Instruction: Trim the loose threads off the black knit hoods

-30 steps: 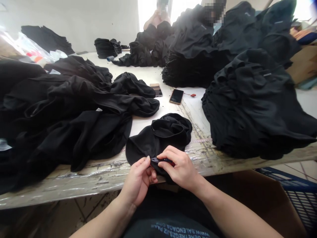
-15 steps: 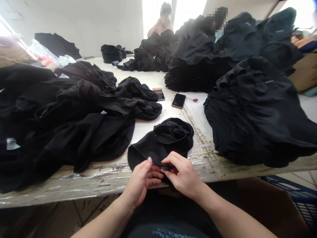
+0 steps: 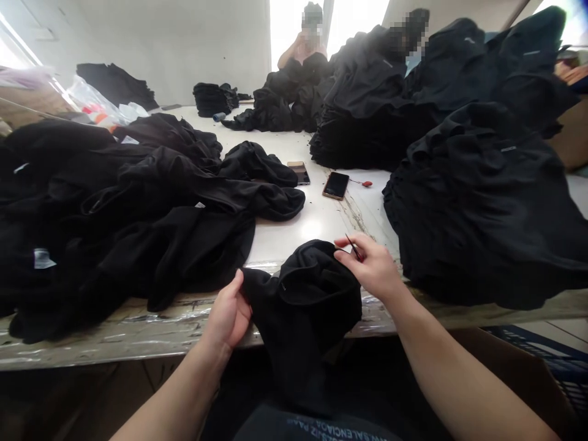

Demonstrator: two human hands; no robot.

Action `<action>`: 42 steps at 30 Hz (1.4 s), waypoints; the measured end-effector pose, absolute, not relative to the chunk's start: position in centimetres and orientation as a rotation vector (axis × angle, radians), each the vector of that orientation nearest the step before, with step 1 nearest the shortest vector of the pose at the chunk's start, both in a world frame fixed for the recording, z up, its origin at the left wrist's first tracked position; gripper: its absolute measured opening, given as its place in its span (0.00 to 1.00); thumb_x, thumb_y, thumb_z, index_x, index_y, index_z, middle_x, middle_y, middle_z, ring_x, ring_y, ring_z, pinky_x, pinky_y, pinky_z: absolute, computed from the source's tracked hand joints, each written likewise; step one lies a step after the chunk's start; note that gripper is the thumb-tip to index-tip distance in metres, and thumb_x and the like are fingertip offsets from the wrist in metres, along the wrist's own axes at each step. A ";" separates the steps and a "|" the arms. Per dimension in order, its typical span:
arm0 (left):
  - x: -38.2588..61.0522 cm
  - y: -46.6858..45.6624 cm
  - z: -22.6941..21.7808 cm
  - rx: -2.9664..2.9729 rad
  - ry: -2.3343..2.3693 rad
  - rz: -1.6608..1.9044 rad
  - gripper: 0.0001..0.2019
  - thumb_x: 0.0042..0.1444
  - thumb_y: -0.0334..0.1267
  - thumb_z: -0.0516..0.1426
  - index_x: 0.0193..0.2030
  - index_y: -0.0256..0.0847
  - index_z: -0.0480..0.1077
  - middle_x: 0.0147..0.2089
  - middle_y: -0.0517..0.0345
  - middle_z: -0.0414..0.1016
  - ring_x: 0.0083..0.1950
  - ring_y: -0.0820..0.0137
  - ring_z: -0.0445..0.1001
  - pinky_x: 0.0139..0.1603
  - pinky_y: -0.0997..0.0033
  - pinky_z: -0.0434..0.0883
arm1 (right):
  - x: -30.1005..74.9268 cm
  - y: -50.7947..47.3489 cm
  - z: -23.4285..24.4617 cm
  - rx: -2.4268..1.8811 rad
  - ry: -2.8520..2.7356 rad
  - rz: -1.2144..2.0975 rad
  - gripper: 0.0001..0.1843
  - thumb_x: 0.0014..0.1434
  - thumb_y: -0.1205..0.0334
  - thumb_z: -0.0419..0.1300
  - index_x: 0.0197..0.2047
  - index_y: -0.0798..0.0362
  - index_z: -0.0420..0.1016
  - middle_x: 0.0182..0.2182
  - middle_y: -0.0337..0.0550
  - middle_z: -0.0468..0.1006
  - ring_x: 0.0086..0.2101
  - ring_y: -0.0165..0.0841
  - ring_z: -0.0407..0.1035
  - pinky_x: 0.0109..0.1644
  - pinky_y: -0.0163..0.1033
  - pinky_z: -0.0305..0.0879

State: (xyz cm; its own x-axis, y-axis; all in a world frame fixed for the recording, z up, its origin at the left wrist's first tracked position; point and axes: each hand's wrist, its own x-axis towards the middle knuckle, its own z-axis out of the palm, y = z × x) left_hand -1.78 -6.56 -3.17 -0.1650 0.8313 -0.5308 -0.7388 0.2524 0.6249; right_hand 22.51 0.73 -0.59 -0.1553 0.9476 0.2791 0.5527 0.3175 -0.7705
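Note:
A black garment [image 3: 305, 318] is bunched at the table's front edge, part of it hanging over the edge toward me. My left hand [image 3: 227, 313] pinches its left side between thumb and fingers. At the garment's upper right, my right hand [image 3: 376, 269] is closed around small thread snips [image 3: 353, 247] with red on the handle and a dark, pointed blade facing up and left. The right fingertips are at the garment's edge; whether they also grip the cloth I cannot tell.
Loose black garments [image 3: 138, 202] are heaped on the left, one showing a white label [image 3: 43, 258]. Tall stacks of folded black garments [image 3: 487, 208] stand on the right. Two phones [image 3: 336, 185] lie mid-table near a small red object [image 3: 366, 184]. A person [image 3: 303, 52] is behind the far pile.
My hands have moved apart, left hand leftward and right hand up and rightward. The garment has been pulled nearer and now hangs over the edge. The snips now point upward.

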 end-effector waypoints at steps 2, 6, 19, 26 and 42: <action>-2.0 -6.4 -2.7 0.105 1.031 1.403 0.11 0.61 0.32 0.52 0.34 0.32 0.74 0.34 0.51 0.79 0.35 0.69 0.78 0.39 0.71 0.76 | 22.4 3.2 -2.6 -1.416 -1.884 0.599 0.11 0.48 0.64 0.65 0.38 0.53 0.76 0.35 0.44 0.77 0.29 0.31 0.69 0.36 0.40 0.67; -3.2 -5.8 0.7 0.209 1.021 1.451 0.10 0.59 0.32 0.54 0.32 0.32 0.75 0.33 0.51 0.79 0.35 0.69 0.77 0.38 0.74 0.75 | 22.1 5.7 -4.0 -1.409 -1.847 0.587 0.04 0.49 0.64 0.62 0.30 0.54 0.76 0.25 0.40 0.76 0.27 0.33 0.70 0.36 0.40 0.67; 1.0 -6.5 -0.6 0.453 1.026 1.203 0.12 0.48 0.40 0.66 0.34 0.32 0.75 0.33 0.50 0.77 0.33 0.70 0.74 0.33 0.74 0.72 | 23.6 1.7 -1.4 -1.412 -1.817 0.346 0.16 0.54 0.60 0.61 0.47 0.55 0.72 0.38 0.48 0.75 0.31 0.35 0.69 0.37 0.42 0.69; 1.9 -7.8 -0.6 0.507 1.033 1.212 0.10 0.49 0.40 0.64 0.33 0.33 0.76 0.34 0.50 0.77 0.34 0.70 0.74 0.35 0.74 0.72 | 20.4 -4.8 -0.2 -1.010 -2.053 0.573 0.09 0.55 0.68 0.61 0.41 0.52 0.73 0.37 0.46 0.74 0.34 0.33 0.70 0.34 0.36 0.70; 2.2 -8.7 -0.5 0.584 1.057 1.205 0.11 0.50 0.41 0.64 0.33 0.33 0.77 0.34 0.50 0.78 0.35 0.69 0.75 0.38 0.72 0.73 | 19.3 -5.5 0.0 -0.988 -2.097 0.503 0.07 0.59 0.69 0.57 0.40 0.52 0.74 0.33 0.44 0.74 0.32 0.32 0.70 0.34 0.37 0.69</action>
State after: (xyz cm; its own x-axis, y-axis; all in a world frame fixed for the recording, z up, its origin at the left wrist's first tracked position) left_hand 2.20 -8.72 -0.50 -0.0015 0.9406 -0.3394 -0.4592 0.3009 0.8358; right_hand 19.33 -5.47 0.01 -0.4204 0.7800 0.4635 0.4849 0.6249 -0.6119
